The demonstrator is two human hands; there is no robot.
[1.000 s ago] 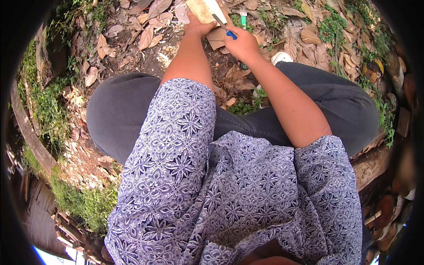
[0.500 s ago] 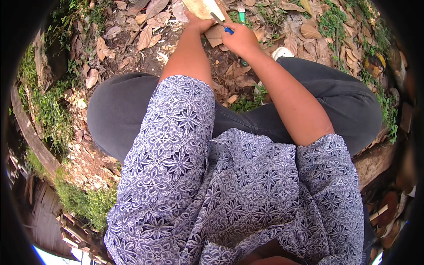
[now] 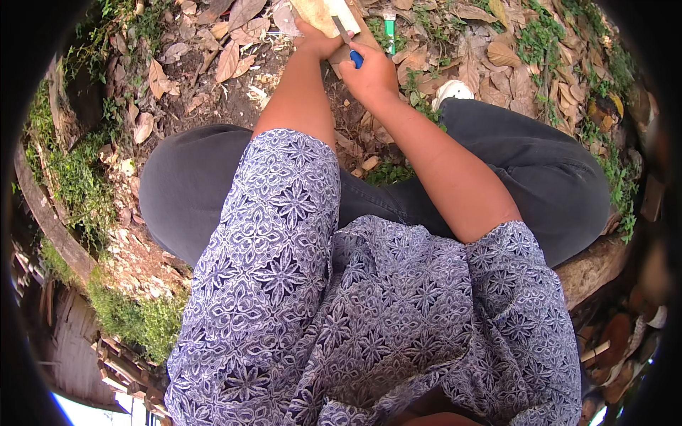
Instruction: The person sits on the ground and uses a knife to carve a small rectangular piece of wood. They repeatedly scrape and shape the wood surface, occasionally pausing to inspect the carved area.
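Observation:
A pale, flat piece of wood (image 3: 321,13) lies at the top of the view, cut off by the picture's edge. My left hand (image 3: 317,41) grips its near end, with most fingers hidden. My right hand (image 3: 371,73) is closed round the blue handle of a narrow, flat grey metal tool (image 3: 342,30); whether it is a file or a chisel I cannot tell. The tool's blade slants up and to the left over the wood's right part, close to my left hand. A brown board (image 3: 367,10) shows along the wood's right side.
A green and white tube (image 3: 389,32) lies right of the board. Dry leaves (image 3: 227,60) and pale shavings (image 3: 258,94) cover the soil. My bent legs (image 3: 192,181) flank the work, with a white shoe (image 3: 453,91) at right. A log (image 3: 600,266) lies behind the right leg.
My right hand has moved left and slightly nearer to me, and the tool now points more steeply away. My left hand stays on the wood.

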